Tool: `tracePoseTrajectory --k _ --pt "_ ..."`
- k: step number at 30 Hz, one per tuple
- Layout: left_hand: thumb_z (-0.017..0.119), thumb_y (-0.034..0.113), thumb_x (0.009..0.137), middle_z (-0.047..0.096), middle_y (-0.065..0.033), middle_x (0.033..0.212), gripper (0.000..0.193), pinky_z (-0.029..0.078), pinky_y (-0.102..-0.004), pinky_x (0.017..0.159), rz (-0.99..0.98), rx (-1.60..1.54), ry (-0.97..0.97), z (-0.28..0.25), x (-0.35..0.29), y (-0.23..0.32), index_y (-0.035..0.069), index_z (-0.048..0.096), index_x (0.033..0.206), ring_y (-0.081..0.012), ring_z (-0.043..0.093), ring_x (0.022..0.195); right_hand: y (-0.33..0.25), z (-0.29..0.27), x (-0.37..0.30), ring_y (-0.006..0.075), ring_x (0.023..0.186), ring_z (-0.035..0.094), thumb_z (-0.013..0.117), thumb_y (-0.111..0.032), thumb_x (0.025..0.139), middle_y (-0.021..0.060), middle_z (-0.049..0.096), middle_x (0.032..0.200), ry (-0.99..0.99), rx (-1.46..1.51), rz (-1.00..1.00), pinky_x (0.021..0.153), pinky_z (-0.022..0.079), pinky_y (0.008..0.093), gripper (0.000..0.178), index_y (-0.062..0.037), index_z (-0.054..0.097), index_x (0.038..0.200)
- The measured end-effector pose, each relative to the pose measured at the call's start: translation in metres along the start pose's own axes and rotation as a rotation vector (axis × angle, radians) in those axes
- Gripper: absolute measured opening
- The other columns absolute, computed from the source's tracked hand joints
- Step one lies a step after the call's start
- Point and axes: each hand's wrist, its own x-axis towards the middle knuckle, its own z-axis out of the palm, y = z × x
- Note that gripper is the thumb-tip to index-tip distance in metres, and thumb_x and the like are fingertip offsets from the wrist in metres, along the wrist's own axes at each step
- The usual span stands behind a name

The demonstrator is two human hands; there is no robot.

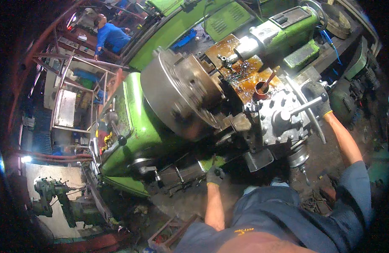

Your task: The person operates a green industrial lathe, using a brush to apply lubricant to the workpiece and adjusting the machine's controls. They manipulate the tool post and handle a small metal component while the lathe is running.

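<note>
On the front of the green lathe, my gloved left hand (215, 175) is closed round a short control lever (214, 158) whose upper end shows above the fingers. My gloved right hand (316, 97) is at the carriage's right side, its fingers curled against a long curved metal bar (318, 126), perhaps a handwheel seen edge-on. A tool post lever (304, 107) crosses in front of that glove and hides part of it. The large chuck (188, 90) looks smeared, as if spinning. Beside the tool post (282, 116) stands a brown pot (262, 89) with a brush (272, 76) in it.
Metal chips (240, 72) lie on the oily carriage. The green tailstock (285, 31) stands behind it, and the green headstock (133, 114) is at left. A crank handle (306, 175) juts out near my body. Another person (112, 38) in blue is at the far left, beyond a metal frame (68, 99).
</note>
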Motion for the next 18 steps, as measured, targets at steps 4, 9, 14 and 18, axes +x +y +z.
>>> tracePoseTrajectory --k 4,9,14,18 --pt "0.061 0.031 0.096 0.063 -0.0071 0.072 0.023 0.042 -0.0363 0.051 0.011 0.002 -0.027 -0.004 0.000 -0.004 0.013 0.060 0.081 -0.0241 0.057 0.061 -0.009 -0.004 0.002 0.0333 0.100 0.067 0.067 -0.011 0.081 0.0140 0.070 0.104 0.002 -0.002 0.008 0.090 0.052 0.0418 0.022 -0.0060 0.070 0.103" --pt "0.061 0.031 0.096 0.063 -0.0054 0.073 0.023 0.041 -0.0359 0.051 -0.011 0.034 -0.044 -0.016 0.008 -0.001 0.014 0.060 0.082 -0.0232 0.057 0.062 -0.008 -0.005 0.004 0.0340 0.101 0.066 0.064 -0.012 0.083 0.0146 0.070 0.106 -0.073 0.005 0.065 0.091 0.051 0.0421 0.021 -0.0058 0.070 0.102" --pt "0.062 0.031 0.095 0.062 -0.0052 0.071 0.022 0.041 -0.0363 0.051 -0.031 0.003 -0.064 -0.012 0.004 0.000 0.014 0.060 0.082 -0.0235 0.056 0.060 0.008 0.004 -0.003 0.0365 0.104 0.065 0.062 -0.015 0.083 0.0166 0.069 0.109 -0.064 0.010 0.051 0.094 0.050 0.0431 0.025 -0.0051 0.069 0.104" --pt "0.064 0.032 0.095 0.061 -0.0044 0.070 0.021 0.043 -0.0350 0.051 -0.024 0.020 -0.043 -0.016 0.002 0.003 0.014 0.060 0.084 -0.0218 0.057 0.061 0.002 0.001 0.002 0.0369 0.109 0.064 0.063 -0.020 0.082 0.0183 0.068 0.113 -0.147 -0.015 0.068 0.100 0.049 0.0423 0.033 -0.0048 0.069 0.112"
